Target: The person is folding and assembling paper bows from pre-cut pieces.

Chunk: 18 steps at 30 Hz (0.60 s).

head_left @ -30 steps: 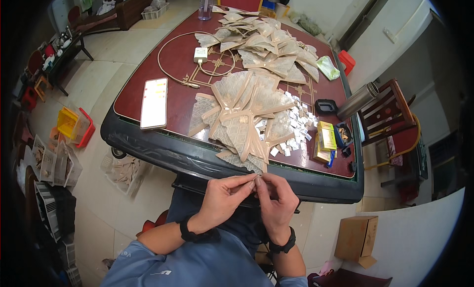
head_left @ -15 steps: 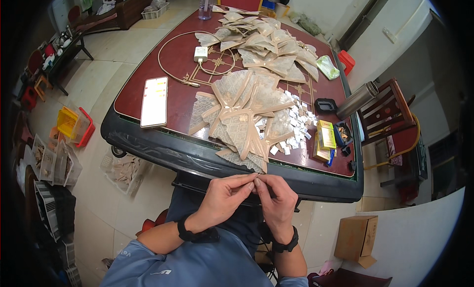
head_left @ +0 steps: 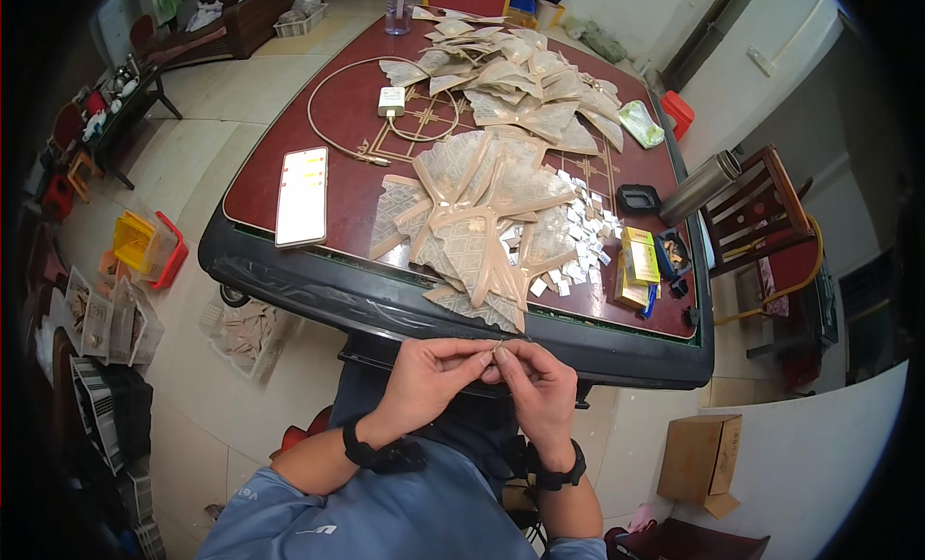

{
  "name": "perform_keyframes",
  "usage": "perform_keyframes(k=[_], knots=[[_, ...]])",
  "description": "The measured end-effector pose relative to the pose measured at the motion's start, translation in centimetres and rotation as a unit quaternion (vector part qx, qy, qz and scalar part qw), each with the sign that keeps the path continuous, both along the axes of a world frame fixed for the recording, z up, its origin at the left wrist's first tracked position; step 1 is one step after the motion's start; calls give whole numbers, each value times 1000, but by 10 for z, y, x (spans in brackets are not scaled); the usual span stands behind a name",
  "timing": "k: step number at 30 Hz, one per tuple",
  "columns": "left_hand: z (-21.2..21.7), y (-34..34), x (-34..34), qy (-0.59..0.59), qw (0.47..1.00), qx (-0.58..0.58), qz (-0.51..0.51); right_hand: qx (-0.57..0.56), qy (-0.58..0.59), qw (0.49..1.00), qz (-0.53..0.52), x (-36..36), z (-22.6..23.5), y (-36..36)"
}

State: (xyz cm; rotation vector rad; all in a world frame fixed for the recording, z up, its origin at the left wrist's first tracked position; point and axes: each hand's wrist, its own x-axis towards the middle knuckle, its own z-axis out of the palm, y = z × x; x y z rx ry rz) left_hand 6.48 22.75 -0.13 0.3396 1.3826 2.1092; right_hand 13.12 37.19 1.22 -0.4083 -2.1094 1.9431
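Where the two hands meet, just near of the table edge [head_left: 578, 353], a tiny pale object [head_left: 495, 349] is pinched between the fingertips; its kind cannot be made out. The left hand [head_left: 429, 372] and right hand [head_left: 540, 386] are held touching at the fingertips, fingers curled closed on the object, above the lap. A heap of translucent patterned bags [head_left: 472, 213] is seen far of the hands, its nearest corner overhanging the table edge just beyond the fingertips. Small white squares [head_left: 578, 242] are scattered right of the heap. A phone [head_left: 303, 196] lies far left. Open room is left only between table edge and body.
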Motion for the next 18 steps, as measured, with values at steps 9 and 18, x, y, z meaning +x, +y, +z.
perform_keyframes(k=[9,18], knots=[[-2,1,-2,-13,1000,12,-9,-97,-3,995,0,0,0,-1],[5,1,-3,2,1000,10,-6,-86,-14,996,-9,1,2,-3]])
